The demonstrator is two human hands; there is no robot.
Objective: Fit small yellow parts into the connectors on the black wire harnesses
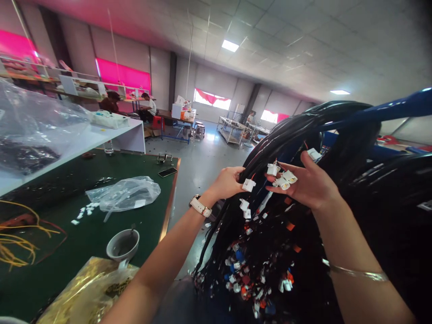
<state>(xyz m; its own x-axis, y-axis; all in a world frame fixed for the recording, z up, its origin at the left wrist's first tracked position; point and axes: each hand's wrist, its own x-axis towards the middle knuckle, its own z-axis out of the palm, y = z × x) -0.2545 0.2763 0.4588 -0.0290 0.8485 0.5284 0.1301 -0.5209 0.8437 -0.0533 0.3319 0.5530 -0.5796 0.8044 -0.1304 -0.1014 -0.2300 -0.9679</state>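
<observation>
On the near left of the green mat (84, 238) I see a grey, round bowl (123, 245) with a thin handle sticking up from it; what else is in it I cannot tell. Just beyond it lies a crumpled clear plastic bag (126, 193) with a paper slip inside, and small white pieces (83, 213) are scattered beside it. A crinkled gold foil bag (91, 288) sits nearest me. Far left, a big clear sack (30, 130) on the white shelf holds dark, tangled stuff. To the right, a thick bundle of glossy black wires (303, 121) is draped over a blue bar (401, 107), its ends dangling in white, blue and red plugs. My left hand (227, 182) is curled, fingertips pinching one blocky white plug (249, 185) against the bundle. My right hand (312, 184) is spread, palm towards me, with a cluster of white plugs (283, 177) lying across its fingers.
</observation>
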